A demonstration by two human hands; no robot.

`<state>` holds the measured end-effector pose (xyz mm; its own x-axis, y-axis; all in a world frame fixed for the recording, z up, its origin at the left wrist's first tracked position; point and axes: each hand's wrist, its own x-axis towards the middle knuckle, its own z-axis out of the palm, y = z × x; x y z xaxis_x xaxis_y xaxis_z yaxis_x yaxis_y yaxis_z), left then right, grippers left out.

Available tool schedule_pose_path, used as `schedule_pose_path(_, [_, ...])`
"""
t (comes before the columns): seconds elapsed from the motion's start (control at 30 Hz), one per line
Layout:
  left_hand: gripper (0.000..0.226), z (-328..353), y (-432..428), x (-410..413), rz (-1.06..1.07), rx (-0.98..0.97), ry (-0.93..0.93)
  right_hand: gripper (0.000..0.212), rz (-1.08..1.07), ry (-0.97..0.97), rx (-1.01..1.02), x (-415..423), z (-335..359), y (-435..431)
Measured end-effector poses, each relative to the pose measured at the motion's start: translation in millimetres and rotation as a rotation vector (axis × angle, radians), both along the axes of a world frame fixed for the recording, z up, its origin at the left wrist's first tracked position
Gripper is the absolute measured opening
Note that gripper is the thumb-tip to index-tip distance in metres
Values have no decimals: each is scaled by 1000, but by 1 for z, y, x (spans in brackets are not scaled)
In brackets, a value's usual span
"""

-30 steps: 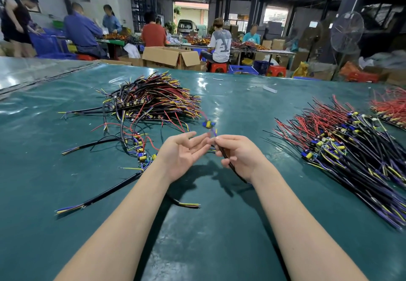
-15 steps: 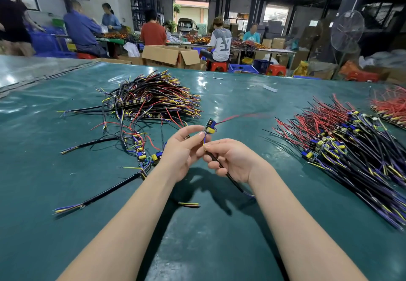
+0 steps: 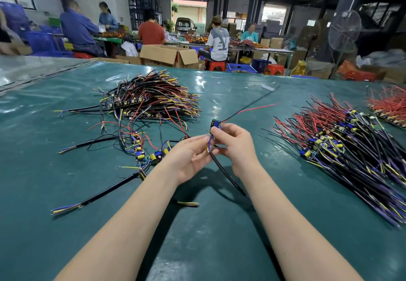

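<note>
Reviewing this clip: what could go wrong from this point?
1. The right hand pinches the small circuit board; the black cable hanging below could strain its thin leads.
2. The board's red wire sticks out toward the pile of wired boards on the right and might snag there.

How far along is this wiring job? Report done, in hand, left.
Done, probably: the aligned pile of wired boards with black cables on the right. In hand: one small green circuit board, pinched by the right hand, while the left hand pinches its black cable. Left, apparently: the tangled heap of red, yellow and black wires and a few loose boards with blue parts beside it.
</note>
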<state>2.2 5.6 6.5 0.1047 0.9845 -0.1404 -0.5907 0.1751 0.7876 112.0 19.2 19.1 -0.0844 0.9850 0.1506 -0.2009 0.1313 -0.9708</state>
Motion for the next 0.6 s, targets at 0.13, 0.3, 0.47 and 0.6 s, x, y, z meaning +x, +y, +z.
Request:
schedule_pose_path(0.13, [22, 6, -5, -1, -148, -190, -153, 19, -46, 78, -10, 3, -2, 4])
schedule_pose_path(0.3, [19, 8, -7, 0, -156, -188, -171, 17, -49, 237, -39, 5, -5, 8])
schedule_pose_path(0.47, [16, 4, -3, 5, 87, 43, 113, 15, -39, 279, -69, 4, -8, 12])
schedule_pose_path(0.6, [24, 1, -5, 8, 203, 196, 521, 19, -40, 259, -99, 6, -12, 13])
